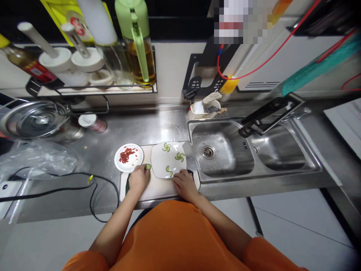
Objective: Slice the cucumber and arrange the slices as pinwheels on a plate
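Note:
My left hand (139, 178) is closed on a cucumber stub (147, 166) on the white cutting board (158, 190), just left of a white square plate (168, 151) that bears three pinwheels of cucumber slices (179, 156). My right hand (184, 183) rests with curled fingers at the plate's near edge, over a dark object I cannot make out. A small round white plate (129, 158) with red pieces sits at the board's far left corner.
A double steel sink (225, 150) with a black faucet (267, 113) lies right of the board. A rack of oil bottles and jars (93, 67) stands at the back. A steel pot lid (36, 120), a plastic bag (39, 158) and a black cable (70, 188) lie left.

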Tool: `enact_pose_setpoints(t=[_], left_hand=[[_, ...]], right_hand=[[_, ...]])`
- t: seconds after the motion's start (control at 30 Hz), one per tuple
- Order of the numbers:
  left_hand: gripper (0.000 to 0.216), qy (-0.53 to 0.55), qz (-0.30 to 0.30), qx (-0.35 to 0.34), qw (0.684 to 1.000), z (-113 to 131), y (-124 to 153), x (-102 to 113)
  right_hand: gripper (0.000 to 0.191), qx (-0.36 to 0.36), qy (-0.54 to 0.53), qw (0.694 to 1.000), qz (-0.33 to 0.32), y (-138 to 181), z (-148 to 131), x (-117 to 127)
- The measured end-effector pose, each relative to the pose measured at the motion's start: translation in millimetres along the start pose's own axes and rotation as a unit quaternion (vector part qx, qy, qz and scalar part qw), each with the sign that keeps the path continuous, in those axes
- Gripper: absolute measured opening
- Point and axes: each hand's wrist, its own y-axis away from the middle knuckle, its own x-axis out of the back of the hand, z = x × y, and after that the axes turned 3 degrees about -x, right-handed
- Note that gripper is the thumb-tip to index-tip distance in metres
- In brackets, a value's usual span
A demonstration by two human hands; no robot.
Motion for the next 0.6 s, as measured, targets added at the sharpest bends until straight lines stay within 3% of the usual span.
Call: enact_pose_setpoints(t=[0.33,0.6], left_hand=[[0.024,0.037,0.038,0.015,0.998,0,3,-4],[0.013,0.178,0.039,0.006,0.983,-10,1,-4]], right_hand=[[0.016,0.002,0.008,1.000,-0.002,0,0,0],[0.018,-0.001,-0.023,0.999,0.022,-1,0,1]])
